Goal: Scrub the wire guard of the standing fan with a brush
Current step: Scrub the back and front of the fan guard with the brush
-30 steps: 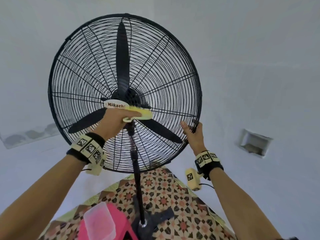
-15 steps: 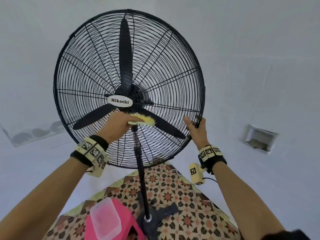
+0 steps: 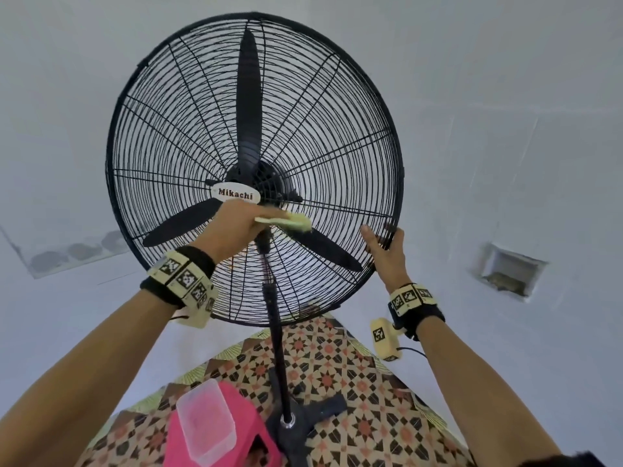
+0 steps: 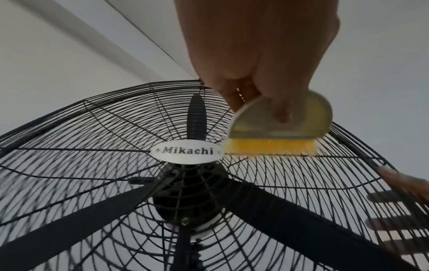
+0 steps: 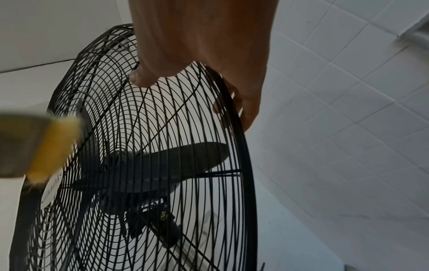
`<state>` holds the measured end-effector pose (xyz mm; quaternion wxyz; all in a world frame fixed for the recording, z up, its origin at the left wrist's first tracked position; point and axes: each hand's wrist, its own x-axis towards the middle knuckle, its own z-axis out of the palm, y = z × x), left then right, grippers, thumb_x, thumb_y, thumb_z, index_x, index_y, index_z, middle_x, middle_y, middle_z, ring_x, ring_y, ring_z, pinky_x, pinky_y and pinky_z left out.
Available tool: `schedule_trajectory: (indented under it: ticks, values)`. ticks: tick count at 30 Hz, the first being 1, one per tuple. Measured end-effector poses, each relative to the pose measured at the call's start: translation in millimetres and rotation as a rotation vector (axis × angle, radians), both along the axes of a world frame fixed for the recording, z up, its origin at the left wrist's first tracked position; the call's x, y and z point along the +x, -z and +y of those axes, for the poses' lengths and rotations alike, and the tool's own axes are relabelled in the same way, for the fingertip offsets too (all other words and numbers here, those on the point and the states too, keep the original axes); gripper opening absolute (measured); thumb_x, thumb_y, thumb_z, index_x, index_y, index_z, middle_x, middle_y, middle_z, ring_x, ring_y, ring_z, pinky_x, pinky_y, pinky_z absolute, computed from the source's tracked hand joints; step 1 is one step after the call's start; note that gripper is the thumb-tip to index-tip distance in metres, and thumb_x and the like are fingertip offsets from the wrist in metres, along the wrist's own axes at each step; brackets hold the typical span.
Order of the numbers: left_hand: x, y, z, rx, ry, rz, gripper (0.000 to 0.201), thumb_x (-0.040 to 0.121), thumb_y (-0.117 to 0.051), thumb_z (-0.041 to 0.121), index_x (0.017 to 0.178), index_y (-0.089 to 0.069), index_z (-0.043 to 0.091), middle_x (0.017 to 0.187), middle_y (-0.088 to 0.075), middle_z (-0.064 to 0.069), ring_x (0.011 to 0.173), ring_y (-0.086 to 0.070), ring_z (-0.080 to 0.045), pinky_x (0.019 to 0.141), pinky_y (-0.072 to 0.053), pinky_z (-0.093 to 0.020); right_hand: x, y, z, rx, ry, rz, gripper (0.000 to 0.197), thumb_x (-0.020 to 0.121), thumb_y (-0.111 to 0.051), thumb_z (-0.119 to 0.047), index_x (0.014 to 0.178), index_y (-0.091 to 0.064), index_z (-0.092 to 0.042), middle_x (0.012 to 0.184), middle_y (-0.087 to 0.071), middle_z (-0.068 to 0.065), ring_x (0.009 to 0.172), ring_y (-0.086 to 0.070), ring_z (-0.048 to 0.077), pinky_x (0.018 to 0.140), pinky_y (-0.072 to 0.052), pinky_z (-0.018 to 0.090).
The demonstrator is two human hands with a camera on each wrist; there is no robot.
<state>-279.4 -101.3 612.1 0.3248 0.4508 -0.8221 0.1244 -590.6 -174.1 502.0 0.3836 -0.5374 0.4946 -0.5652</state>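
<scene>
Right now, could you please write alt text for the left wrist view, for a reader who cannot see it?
A left hand grips a brush with yellow bristles and presses them on the black wire guard of a standing fan, just right of the oval "Mikachi" badge. Three dark blades show behind the wires, and fingertips of the right hand touch the guard at the right edge.

Black wire guard [image 3: 188,136], yellow brush [image 4: 269,146], pink stool [image 3: 249,429]

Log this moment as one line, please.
left hand grips brush | bristles on wire guard beside Mikachi badge | right hand holds rim
</scene>
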Motion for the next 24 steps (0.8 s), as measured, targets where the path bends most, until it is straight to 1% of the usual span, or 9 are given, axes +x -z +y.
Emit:
schedule_trajectory:
  ticks: [4,6,8,10,12,14,19,21,24]
  values:
    - [-12.4,14.4,-5.2,0.011,-0.020,-0.033,0.053,0.087,-0.073,-0.007,0.126,-0.075,0.029,0.117,-0.077,-0.004,0.097,-0.074,-0.020,0.096,-0.057,-0.036,-0.7,0.8,1.4,-0.001,-0.014,0.021,0.083,0.079,-0.068,-0.076,0.139,-0.035,-0.030,0.123,-0.061,-0.008,0.120,-0.060,0.021,0.112,-0.044,0.050]
    - [-11.1,21.4,-7.0,0.110,-0.067,-0.125,0.050,0.090,-0.074,0.000,0.127,-0.073,0.032,0.113,-0.079,-0.002,0.090,-0.074,-0.015,0.095,-0.053,-0.029,-1.9,-1.0,1.0,-0.010,0.001,0.022,0.082,0.080,-0.068,-0.073,0.140,-0.036,-0.027,0.123,-0.061,-0.009,0.120,-0.059,0.021,0.112,-0.044,0.049]
    - [-8.2,11.7,-7.3,0.161,-0.074,-0.170,0.036,0.096,-0.071,0.013,0.128,-0.073,0.031,0.100,-0.080,0.000,0.067,-0.063,-0.002,0.079,-0.050,-0.019,-1.6,-2.8,1.3,-0.014,0.007,0.022,0.082,0.082,-0.068,-0.071,0.142,-0.036,-0.025,0.129,-0.060,-0.005,0.121,-0.058,0.020,0.112,-0.044,0.048]
    - [-9.8,-2.8,-6.9,0.074,-0.020,-0.094,0.030,0.097,-0.070,0.017,0.125,-0.074,0.029,0.094,-0.080,0.001,0.059,-0.054,0.001,0.069,-0.048,-0.020,-0.3,-3.7,3.4,-0.015,-0.002,0.029,0.080,0.085,-0.067,-0.068,0.143,-0.034,-0.024,0.132,-0.059,-0.003,0.121,-0.057,0.020,0.112,-0.043,0.045]
    - [-19.3,-8.8,-5.1,-0.020,0.058,0.001,0.032,0.097,-0.070,0.014,0.125,-0.074,0.029,0.109,-0.079,0.005,0.070,-0.066,-0.005,0.075,-0.051,-0.021,-0.3,-3.5,5.2,-0.019,-0.008,0.042,0.081,0.085,-0.067,-0.068,0.144,-0.033,-0.024,0.133,-0.058,-0.002,0.121,-0.057,0.020,0.111,-0.043,0.044]
    - [-30.5,0.8,-3.4,-0.006,0.059,-0.052,0.036,0.095,-0.071,0.007,0.126,-0.074,0.027,0.115,-0.077,0.001,0.082,-0.073,-0.012,0.087,-0.054,-0.025,-1.3,-2.0,5.4,-0.019,-0.012,0.043,0.086,0.083,-0.067,-0.071,0.146,-0.033,-0.024,0.138,-0.058,-0.001,0.125,-0.056,0.021,0.113,-0.042,0.044]
    - [-25.4,12.8,-0.6,0.158,-0.081,-0.246,0.029,0.100,-0.066,0.023,0.127,-0.073,0.032,0.091,-0.079,0.000,0.070,-0.066,-0.013,0.079,-0.058,-0.040,-2.1,-3.4,6.0,-0.001,-0.013,0.039,0.093,0.080,-0.067,-0.075,0.149,-0.029,-0.024,0.147,-0.053,0.003,0.131,-0.053,0.024,0.116,-0.039,0.046]
    - [-26.7,2.3,-2.7,0.079,-0.007,-0.124,0.030,0.098,-0.067,0.020,0.125,-0.074,0.030,0.098,-0.080,0.000,0.071,-0.068,-0.010,0.077,-0.058,-0.032,-0.9,-3.9,6.4,0.000,-0.018,0.040,0.096,0.079,-0.066,-0.078,0.150,-0.028,-0.025,0.147,-0.053,0.003,0.131,-0.053,0.025,0.115,-0.039,0.046]
    - [-39.1,-5.6,-5.2,-0.010,0.079,-0.031,0.034,0.096,-0.070,0.010,0.125,-0.075,0.026,0.119,-0.076,0.002,0.091,-0.069,-0.004,0.090,-0.051,-0.021,-0.3,-3.3,8.6,-0.007,-0.027,0.039,0.094,0.080,-0.066,-0.075,0.149,-0.028,-0.024,0.143,-0.055,0.002,0.126,-0.055,0.022,0.113,-0.040,0.043]
